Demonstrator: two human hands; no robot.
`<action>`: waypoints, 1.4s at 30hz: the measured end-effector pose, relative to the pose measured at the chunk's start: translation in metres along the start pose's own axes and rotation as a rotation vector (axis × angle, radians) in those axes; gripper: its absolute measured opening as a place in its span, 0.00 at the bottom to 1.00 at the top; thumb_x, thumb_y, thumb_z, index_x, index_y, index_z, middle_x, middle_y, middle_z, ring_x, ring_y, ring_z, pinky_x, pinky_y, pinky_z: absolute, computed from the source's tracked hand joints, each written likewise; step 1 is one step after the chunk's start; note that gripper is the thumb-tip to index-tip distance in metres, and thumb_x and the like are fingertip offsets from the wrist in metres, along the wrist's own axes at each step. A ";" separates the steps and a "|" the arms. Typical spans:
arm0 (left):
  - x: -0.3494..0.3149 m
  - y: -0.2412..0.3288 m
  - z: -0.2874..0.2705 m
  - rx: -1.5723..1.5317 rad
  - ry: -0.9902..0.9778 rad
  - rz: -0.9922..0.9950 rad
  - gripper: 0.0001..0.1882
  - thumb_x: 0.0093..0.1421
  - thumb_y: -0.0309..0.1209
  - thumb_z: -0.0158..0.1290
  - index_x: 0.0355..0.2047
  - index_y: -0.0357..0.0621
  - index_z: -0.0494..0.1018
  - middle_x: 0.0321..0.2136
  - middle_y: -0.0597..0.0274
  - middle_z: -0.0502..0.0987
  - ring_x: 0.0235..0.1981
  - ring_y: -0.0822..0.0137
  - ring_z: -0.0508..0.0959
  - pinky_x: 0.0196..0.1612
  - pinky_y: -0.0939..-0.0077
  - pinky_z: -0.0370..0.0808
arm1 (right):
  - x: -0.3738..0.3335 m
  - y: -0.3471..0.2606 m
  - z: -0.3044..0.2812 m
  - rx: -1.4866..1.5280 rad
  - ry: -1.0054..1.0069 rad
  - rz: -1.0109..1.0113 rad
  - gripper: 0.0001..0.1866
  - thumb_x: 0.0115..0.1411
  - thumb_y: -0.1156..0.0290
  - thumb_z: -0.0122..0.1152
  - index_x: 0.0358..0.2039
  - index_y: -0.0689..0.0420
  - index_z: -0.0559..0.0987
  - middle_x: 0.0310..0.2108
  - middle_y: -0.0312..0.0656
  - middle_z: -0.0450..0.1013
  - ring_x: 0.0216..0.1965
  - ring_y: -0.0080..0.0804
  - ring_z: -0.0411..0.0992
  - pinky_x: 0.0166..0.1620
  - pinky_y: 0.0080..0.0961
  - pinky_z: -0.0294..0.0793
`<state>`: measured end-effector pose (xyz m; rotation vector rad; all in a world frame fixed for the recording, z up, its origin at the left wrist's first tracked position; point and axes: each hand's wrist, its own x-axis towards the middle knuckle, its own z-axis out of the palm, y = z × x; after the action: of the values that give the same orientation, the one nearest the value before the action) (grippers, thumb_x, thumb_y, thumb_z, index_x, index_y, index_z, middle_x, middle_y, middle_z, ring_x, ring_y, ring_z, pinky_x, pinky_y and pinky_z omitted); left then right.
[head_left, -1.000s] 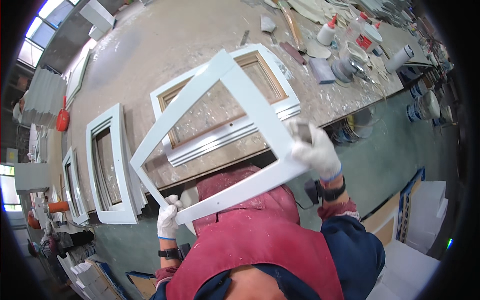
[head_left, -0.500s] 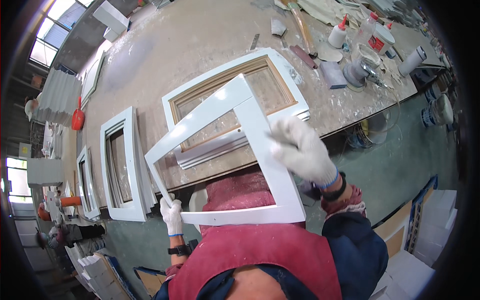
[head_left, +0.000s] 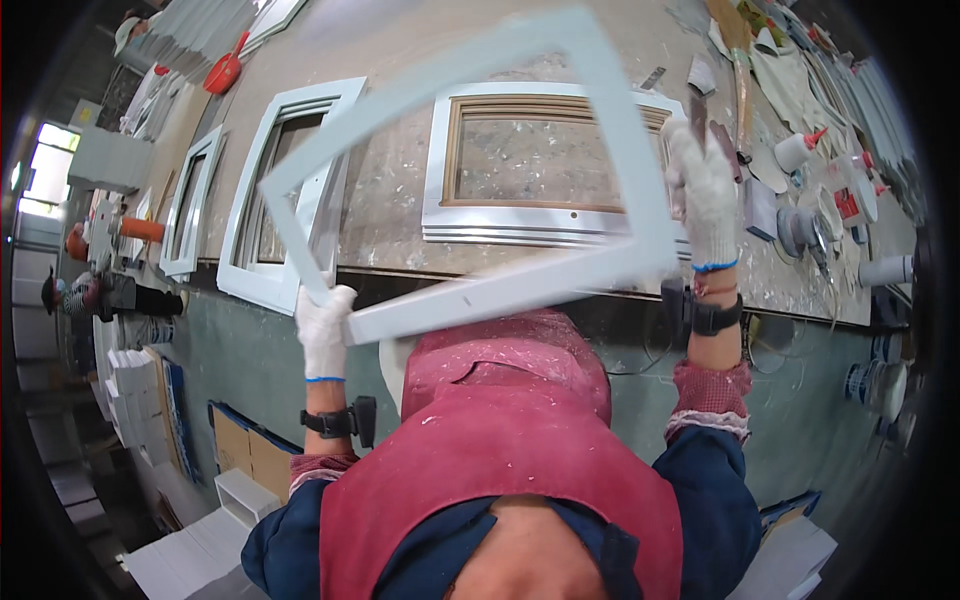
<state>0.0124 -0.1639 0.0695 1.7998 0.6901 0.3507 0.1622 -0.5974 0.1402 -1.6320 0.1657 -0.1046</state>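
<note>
A white rectangular frame (head_left: 655,225), blurred by motion, tilts above the workbench edge in front of me. My left hand (head_left: 325,318), in a white knit glove, is closed round its lower left corner. Beside its right side is my right hand (head_left: 705,190), also gloved, with fingers stretched upward and slightly apart. Whether that palm touches the frame I cannot tell. Behind lies a stack of white frames (head_left: 500,222), the top one with a brown wooden inner edge.
More white frames (head_left: 240,250) lean at the left on the workbench (head_left: 390,200). A red dustpan (head_left: 224,72) lies farther left. At the right are a glue bottle (head_left: 795,152), a sander (head_left: 800,232) and a reddish strip (head_left: 727,150). White boards (head_left: 205,550) are stacked behind me, lower left.
The held frame has risen and turned, its right end now higher. My right hand has moved up and away from its side. The whole view has turned, so the bench looks level.
</note>
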 end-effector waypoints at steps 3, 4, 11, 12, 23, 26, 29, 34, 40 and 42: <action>0.024 -0.010 -0.035 -0.170 0.175 0.052 0.22 0.49 0.29 0.61 0.43 0.31 0.71 0.31 0.60 0.74 0.30 0.69 0.74 0.37 0.75 0.72 | -0.015 0.027 0.006 -0.117 -0.075 0.048 0.16 0.65 0.57 0.53 0.44 0.57 0.76 0.17 0.26 0.64 0.12 0.11 0.55 0.15 0.14 0.53; 0.033 -0.014 -0.049 -0.208 0.213 0.026 0.21 0.49 0.29 0.61 0.42 0.31 0.72 0.32 0.59 0.75 0.30 0.68 0.75 0.37 0.74 0.72 | -0.021 0.034 0.006 -0.094 -0.100 0.072 0.16 0.65 0.58 0.54 0.43 0.57 0.76 0.17 0.26 0.64 0.13 0.11 0.57 0.16 0.13 0.54; 0.073 -0.042 -0.109 -0.218 0.522 -0.118 0.19 0.52 0.33 0.62 0.37 0.27 0.76 0.34 0.52 0.78 0.32 0.63 0.78 0.35 0.68 0.77 | -0.047 0.062 0.000 -0.065 -0.170 0.152 0.17 0.64 0.58 0.54 0.44 0.59 0.76 0.18 0.27 0.65 0.17 0.11 0.59 0.18 0.12 0.56; 0.077 -0.042 -0.110 -0.153 0.537 -0.143 0.20 0.51 0.34 0.62 0.37 0.27 0.76 0.34 0.52 0.78 0.32 0.62 0.78 0.36 0.68 0.77 | -0.048 0.063 0.000 -0.067 -0.175 0.148 0.18 0.65 0.58 0.54 0.45 0.60 0.75 0.18 0.28 0.65 0.17 0.11 0.59 0.19 0.12 0.56; 0.080 -0.046 -0.125 0.406 0.143 -0.012 0.32 0.54 0.55 0.58 0.36 0.30 0.77 0.27 0.54 0.77 0.27 0.64 0.76 0.26 0.64 0.74 | -0.041 0.093 -0.003 -0.786 -0.207 -0.470 0.22 0.58 0.64 0.59 0.52 0.57 0.74 0.50 0.47 0.72 0.50 0.41 0.72 0.50 0.30 0.72; 0.083 -0.038 -0.147 0.776 0.162 -0.043 0.33 0.56 0.57 0.54 0.39 0.32 0.75 0.26 0.55 0.76 0.26 0.65 0.76 0.25 0.67 0.74 | -0.040 0.103 0.003 -0.983 -0.284 -0.585 0.30 0.54 0.64 0.62 0.57 0.55 0.69 0.53 0.45 0.70 0.54 0.39 0.69 0.50 0.30 0.73; 0.077 0.001 -0.113 1.175 0.468 0.219 0.35 0.57 0.57 0.52 0.47 0.34 0.71 0.28 0.56 0.76 0.25 0.66 0.77 0.26 0.70 0.74 | -0.042 0.112 0.008 -1.079 -0.253 -0.633 0.30 0.53 0.63 0.63 0.57 0.54 0.68 0.52 0.46 0.71 0.54 0.38 0.70 0.48 0.32 0.74; 0.037 0.029 0.021 0.136 -0.379 -0.076 0.26 0.59 0.39 0.56 0.54 0.35 0.67 0.40 0.57 0.74 0.33 0.68 0.77 0.35 0.75 0.75 | -0.047 0.115 0.014 -1.015 -0.265 -0.622 0.30 0.51 0.67 0.64 0.56 0.54 0.70 0.50 0.48 0.71 0.51 0.43 0.71 0.49 0.33 0.73; 0.052 0.012 0.114 0.380 -0.457 0.136 0.27 0.58 0.41 0.57 0.53 0.40 0.69 0.34 0.59 0.77 0.30 0.68 0.76 0.35 0.72 0.74 | -0.086 0.124 0.021 -1.059 -0.191 -0.701 0.26 0.56 0.67 0.54 0.57 0.48 0.70 0.48 0.45 0.72 0.25 0.38 0.76 0.24 0.33 0.75; 0.060 -0.002 0.116 0.545 -0.362 0.285 0.25 0.57 0.41 0.57 0.52 0.40 0.71 0.31 0.60 0.78 0.28 0.69 0.75 0.33 0.72 0.73 | -0.103 0.109 0.025 -1.051 -0.235 -0.569 0.26 0.55 0.67 0.60 0.55 0.50 0.71 0.45 0.45 0.75 0.40 0.40 0.77 0.33 0.31 0.77</action>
<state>0.1230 -0.2152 0.0234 2.4105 0.2809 0.0096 0.0604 -0.5620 0.0331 -2.6832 -0.5217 -0.2902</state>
